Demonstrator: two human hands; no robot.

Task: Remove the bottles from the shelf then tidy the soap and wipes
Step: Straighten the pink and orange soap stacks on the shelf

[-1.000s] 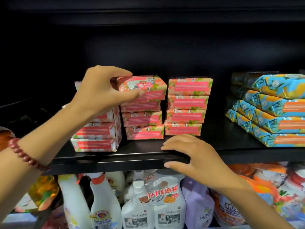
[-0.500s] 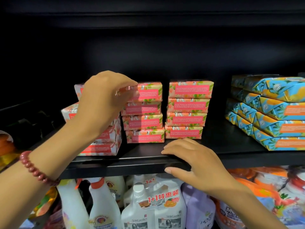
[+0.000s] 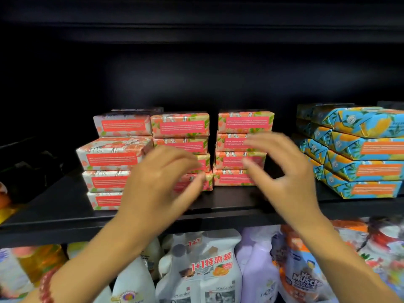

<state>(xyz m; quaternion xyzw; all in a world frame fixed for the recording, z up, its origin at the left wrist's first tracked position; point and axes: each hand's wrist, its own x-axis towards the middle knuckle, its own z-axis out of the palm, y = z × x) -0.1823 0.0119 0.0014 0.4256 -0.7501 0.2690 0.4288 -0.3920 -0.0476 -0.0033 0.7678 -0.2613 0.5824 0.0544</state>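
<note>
Grip empty: left hand [image 3: 159,186], right hand [image 3: 286,173]; Mr Muscle pouch [image 3: 306,278] below.

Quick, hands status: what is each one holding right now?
Left hand: open, holding nothing.
Right hand: open, holding nothing.

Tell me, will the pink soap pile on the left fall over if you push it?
Probably it could topple: the left pile is stacked unevenly, its second box jutting forward past the others. The boxes look flat and square-edged, so they should slide, not roll. Their wrapped paper looks smooth, perhaps slippery.
</note>
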